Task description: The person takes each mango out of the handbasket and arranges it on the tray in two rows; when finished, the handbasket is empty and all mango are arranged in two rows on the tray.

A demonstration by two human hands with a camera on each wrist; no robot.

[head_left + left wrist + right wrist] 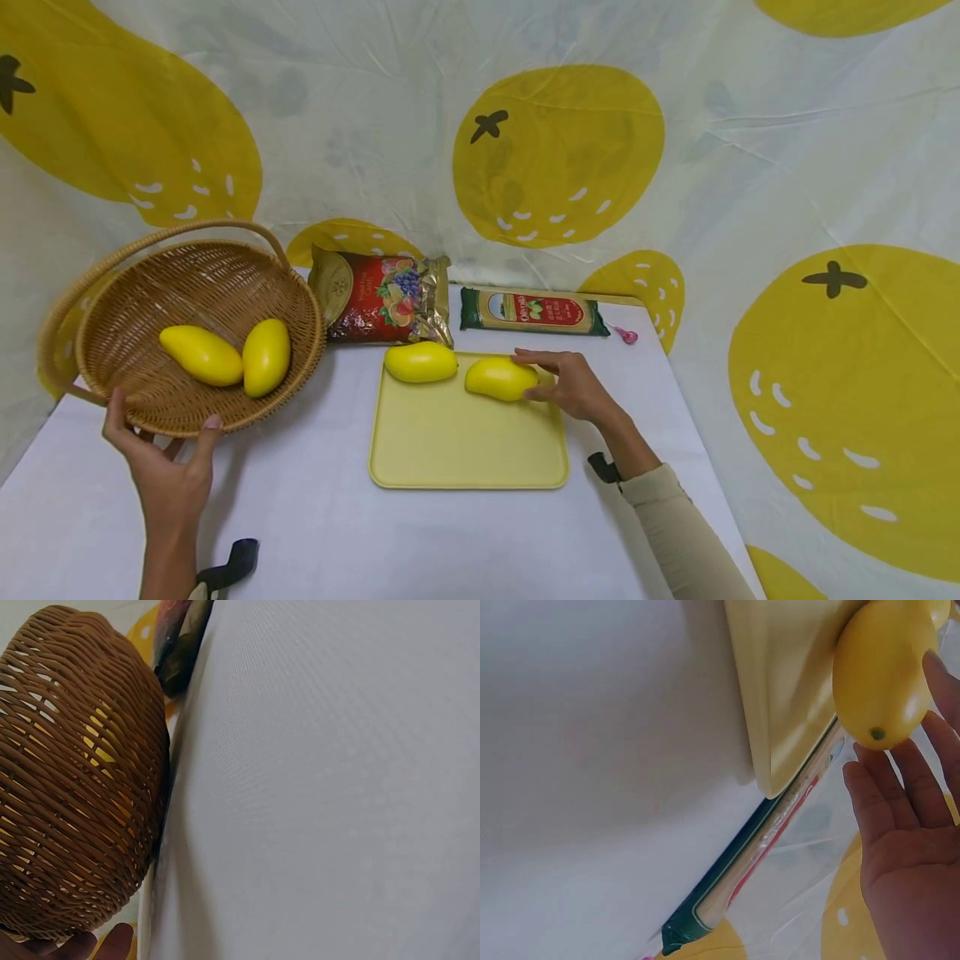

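Note:
A round wicker basket (202, 279) with a hooped handle leans toward the viewer at the left, carrying two yellow mangoes (201, 356). My left hand (168, 475) grips its near rim, thumb at the front edge; the left wrist view shows the woven underside (82, 772) from close by. Two more mangoes lie along the far edge of a pale yellow tray (468, 446). The left one (421, 362) lies untouched. My right hand (566, 387) holds the right mango (498, 380) at its right end, fingers and thumb around its tip (881, 682).
Behind the tray stands a shiny red and gold candy bag (378, 298). A green and red pasta packet (534, 312) lies right of it, with a small pink-purple bulb (627, 335) beside its end. A fruit-print cloth (697, 167) hangs behind the white table (322, 525).

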